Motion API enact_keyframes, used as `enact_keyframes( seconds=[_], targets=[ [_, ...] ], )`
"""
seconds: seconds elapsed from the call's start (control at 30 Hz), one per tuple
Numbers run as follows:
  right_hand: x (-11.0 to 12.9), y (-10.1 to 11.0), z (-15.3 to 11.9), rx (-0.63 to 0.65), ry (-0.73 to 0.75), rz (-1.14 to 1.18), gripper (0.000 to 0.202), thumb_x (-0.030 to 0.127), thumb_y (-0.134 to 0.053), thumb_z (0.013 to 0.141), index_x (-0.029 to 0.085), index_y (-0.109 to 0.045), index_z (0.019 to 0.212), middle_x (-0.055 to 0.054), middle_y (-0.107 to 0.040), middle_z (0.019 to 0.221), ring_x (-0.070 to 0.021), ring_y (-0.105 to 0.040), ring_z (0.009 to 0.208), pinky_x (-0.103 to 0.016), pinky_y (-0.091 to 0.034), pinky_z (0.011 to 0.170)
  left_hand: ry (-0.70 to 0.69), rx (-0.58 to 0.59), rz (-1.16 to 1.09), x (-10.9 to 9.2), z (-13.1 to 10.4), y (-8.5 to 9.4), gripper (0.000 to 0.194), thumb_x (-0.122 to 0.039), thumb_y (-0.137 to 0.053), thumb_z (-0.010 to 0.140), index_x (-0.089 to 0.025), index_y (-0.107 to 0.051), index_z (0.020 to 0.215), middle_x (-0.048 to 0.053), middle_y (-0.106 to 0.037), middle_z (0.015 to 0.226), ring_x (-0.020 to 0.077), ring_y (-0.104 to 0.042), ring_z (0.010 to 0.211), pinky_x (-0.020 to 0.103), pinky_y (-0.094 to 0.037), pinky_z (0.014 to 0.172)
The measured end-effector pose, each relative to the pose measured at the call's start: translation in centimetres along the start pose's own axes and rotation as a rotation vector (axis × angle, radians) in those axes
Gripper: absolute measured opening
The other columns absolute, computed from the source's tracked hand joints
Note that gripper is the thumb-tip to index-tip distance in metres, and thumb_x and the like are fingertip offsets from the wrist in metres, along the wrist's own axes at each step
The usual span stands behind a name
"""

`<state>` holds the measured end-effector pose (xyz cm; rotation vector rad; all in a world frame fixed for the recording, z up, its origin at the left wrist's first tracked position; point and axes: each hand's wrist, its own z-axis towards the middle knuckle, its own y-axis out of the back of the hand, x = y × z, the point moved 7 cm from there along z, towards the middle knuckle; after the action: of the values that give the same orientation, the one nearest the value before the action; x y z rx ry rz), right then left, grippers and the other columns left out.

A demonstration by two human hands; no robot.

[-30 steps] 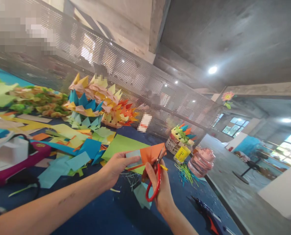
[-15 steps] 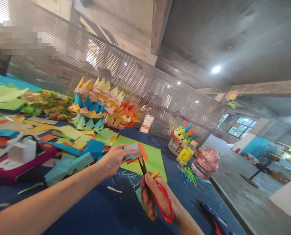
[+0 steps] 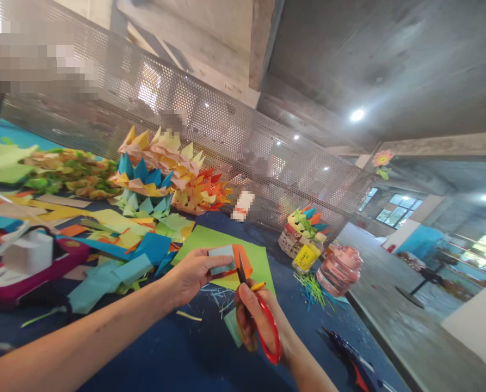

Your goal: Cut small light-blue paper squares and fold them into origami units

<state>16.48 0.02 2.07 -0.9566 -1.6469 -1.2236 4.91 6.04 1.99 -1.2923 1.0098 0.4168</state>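
Observation:
My left hand (image 3: 188,275) pinches a small light-blue paper piece (image 3: 225,252) laid against orange paper (image 3: 244,260), thumb on top. In my right hand (image 3: 254,309) are red-handled scissors (image 3: 274,337), their blades at the orange paper's near edge. A thin yellow stick (image 3: 259,286), perhaps a pencil, also pokes out of that hand. Beneath the papers lies a large green sheet (image 3: 251,251). Thin paper slivers and a pale green scrap (image 3: 232,326) are on the dark blue table (image 3: 157,354) near my hands.
Folded-paper rings (image 3: 145,179) stand at the back left, behind loose paper strips (image 3: 116,220). At left is a magenta device (image 3: 69,261) bearing a white block. A yellow-labelled bottle (image 3: 307,257), decorated pot (image 3: 291,239), pink container (image 3: 339,269) and dark tool (image 3: 349,356) are at right.
The scissors' blades, spread apart earlier, have come closer together at the orange paper. The whole view has shifted slightly. Both hands keep their holds.

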Motion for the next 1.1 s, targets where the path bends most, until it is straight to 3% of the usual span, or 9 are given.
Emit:
enact_keyframes(
  seconds=[0.47,0.77,0.9,1.1],
  targets=[
    [0.8,-0.1,-0.4,-0.032,0.023,-0.014,0.044,0.062,-0.049,0.072,0.019,-0.039,0.081,0.008,-0.040,0.048,-0.0042,-0.035,0.029,-0.015,-0.030,0.027,0.005,0.005,-0.057,0.0,-0.9,-0.9,0.020,-0.013,-0.070,0.061,-0.006,-0.067,0.080,0.013,-0.071,0.084,0.0208,-0.066,0.080,0.025,-0.053,0.078],
    [1.3,0.0,-0.8,-0.096,0.097,-0.090,0.046,0.063,-0.050,0.070,0.019,-0.041,0.073,0.006,-0.038,0.043,-0.0060,-0.034,0.028,-0.019,-0.029,0.027,0.002,0.022,-0.065,0.0,-0.9,-1.0,0.022,-0.014,-0.072,0.060,-0.006,-0.067,0.080,0.014,-0.070,0.089,0.0233,-0.066,0.085,0.027,-0.052,0.081],
    [1.0,0.3,-1.0,-0.205,0.068,-0.087,0.046,0.065,-0.047,0.072,0.019,-0.041,0.068,0.007,-0.033,0.039,-0.0051,-0.030,0.026,-0.018,-0.023,0.025,0.006,0.035,-0.059,0.0,-0.9,-1.1,0.022,-0.014,-0.071,0.061,-0.006,-0.067,0.081,0.014,-0.070,0.089,0.0227,-0.066,0.084,0.026,-0.052,0.080],
    [0.4,0.4,-0.8,-0.188,0.024,-0.132,0.048,0.066,-0.047,0.070,0.019,-0.040,0.069,0.008,-0.036,0.035,-0.0053,-0.031,0.024,-0.017,-0.023,0.025,0.009,0.050,-0.070,0.2,-0.8,-1.0,0.021,-0.014,-0.071,0.061,-0.006,-0.067,0.080,0.014,-0.071,0.086,0.0213,-0.066,0.082,0.024,-0.052,0.078]
  ],
)
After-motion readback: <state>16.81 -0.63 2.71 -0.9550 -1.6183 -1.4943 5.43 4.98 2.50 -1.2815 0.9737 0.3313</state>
